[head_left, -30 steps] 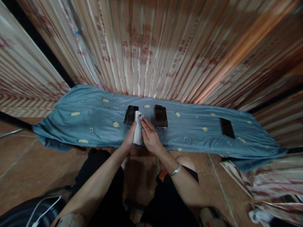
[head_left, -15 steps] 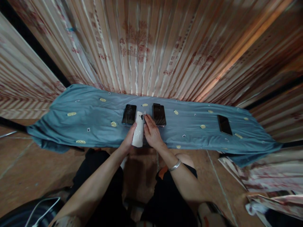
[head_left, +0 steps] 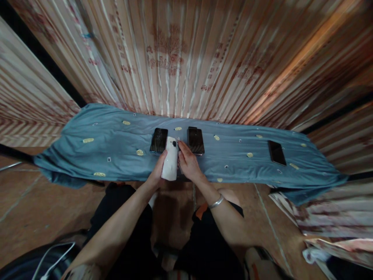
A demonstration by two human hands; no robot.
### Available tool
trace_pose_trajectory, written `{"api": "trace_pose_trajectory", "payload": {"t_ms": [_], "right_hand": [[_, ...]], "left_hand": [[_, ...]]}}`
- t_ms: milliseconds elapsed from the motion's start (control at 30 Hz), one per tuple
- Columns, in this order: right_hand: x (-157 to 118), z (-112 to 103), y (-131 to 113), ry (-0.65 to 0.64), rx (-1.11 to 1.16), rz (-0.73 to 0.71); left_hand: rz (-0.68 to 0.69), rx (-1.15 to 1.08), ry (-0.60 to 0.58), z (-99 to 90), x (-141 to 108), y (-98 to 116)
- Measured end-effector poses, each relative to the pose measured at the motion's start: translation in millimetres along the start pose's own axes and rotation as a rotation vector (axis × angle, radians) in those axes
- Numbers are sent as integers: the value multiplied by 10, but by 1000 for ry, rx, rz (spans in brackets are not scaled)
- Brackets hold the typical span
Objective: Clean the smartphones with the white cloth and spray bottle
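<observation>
At the lower left, a white cable (head_left: pixel 55 265) is seen lying over a dark rounded object (head_left: pixel 17 266). Behind it, dark shorts (head_left: pixel 125 233) are worn by the seated person, and a silver bracelet (head_left: pixel 217 201) is worn on the right wrist. At the near edge of the cloth-covered surface (head_left: pixel 239 169), a white phone (head_left: pixel 169 165) is held up, its camera end pointed away, with the fingers of the left hand (head_left: pixel 158 169) clamped on its left side. Beside its upper right edge, the fingers of the right hand (head_left: pixel 189 162) are drawn together on a small pale scrap (head_left: pixel 178 139); its material cannot be told. Farther back, a black phone (head_left: pixel 159 139) is partly overlapped by the white one, dark stacked devices (head_left: pixel 196 140) are laid just right of the hands, and a lone dark phone (head_left: pixel 276 153) is set well apart. The background is filled by a patterned curtain (head_left: pixel 171 58).
</observation>
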State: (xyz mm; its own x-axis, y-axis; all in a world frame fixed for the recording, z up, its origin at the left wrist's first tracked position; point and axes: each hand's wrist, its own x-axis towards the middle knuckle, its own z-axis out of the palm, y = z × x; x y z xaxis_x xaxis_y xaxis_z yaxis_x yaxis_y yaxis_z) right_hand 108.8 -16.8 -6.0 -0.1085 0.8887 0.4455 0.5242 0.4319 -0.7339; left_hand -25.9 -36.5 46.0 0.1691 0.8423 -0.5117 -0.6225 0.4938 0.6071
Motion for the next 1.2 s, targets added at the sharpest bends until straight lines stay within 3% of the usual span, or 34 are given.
{"api": "trace_pose_trajectory", "payload": {"t_ms": [167, 433, 833, 1200], "right_hand": [[-18, 5, 35, -8, 30, 36], [-115, 51, -66, -51, -33, -25], [-26, -44, -40, -7, -76, -39], [-124, -34, -121, -85, -93, -108]], "left_hand": [[22, 1, -81, -29, -5, 24], [60, -49, 9, 28, -20, 94], [34, 19, -107, -104, 54, 4], [117, -33, -19, -69, 91, 6]]}}
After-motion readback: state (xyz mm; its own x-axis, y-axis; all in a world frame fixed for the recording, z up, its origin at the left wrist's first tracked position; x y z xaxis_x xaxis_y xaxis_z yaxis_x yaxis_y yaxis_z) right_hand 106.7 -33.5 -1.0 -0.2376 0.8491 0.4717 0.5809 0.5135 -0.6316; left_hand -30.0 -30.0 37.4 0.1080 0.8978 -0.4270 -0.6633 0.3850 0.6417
